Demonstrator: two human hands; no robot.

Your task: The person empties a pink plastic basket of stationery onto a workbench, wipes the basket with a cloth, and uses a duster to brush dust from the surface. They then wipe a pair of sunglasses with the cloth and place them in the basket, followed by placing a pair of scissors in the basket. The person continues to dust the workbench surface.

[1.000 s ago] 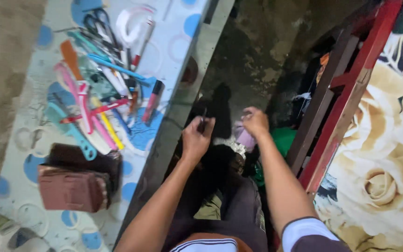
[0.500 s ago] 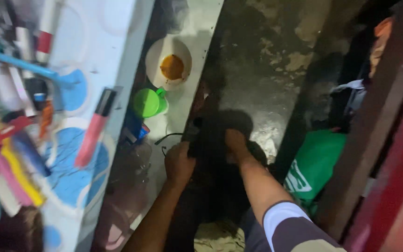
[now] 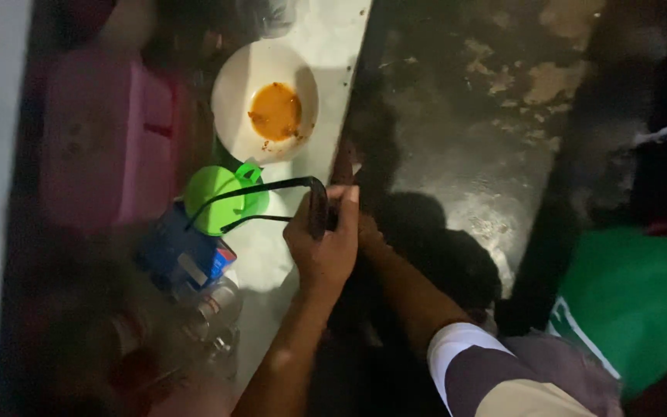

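Spanning the left half of the view, the pale desk (image 3: 332,38) ends at a dark, stained floor (image 3: 465,116) on the right. A pink box (image 3: 110,147) sits at nine o'clock and a green bag (image 3: 634,301) lies on the floor at four o'clock. Next in size are a white bowl (image 3: 229,85) smeared with orange sauce at eleven o'clock, a round green lid (image 3: 221,205) just below it, and a blue packet (image 3: 179,255) at eight o'clock.

The left hand (image 3: 322,247) has its fingers (image 3: 347,197) closed around the front of black glasses (image 3: 272,185), held at the desk's edge near centre. Both arms of the glasses are unfolded and point toward nine o'clock over the lid. The glasses are off the desk and not being worn. The right hand (image 3: 366,228) is tucked behind the left, and I cannot tell its grip.

Half a second earlier the bowl and lid looked smaller and a patterned cover with pens filled the left. Now the view is closer and the glasses' arms show clearly.
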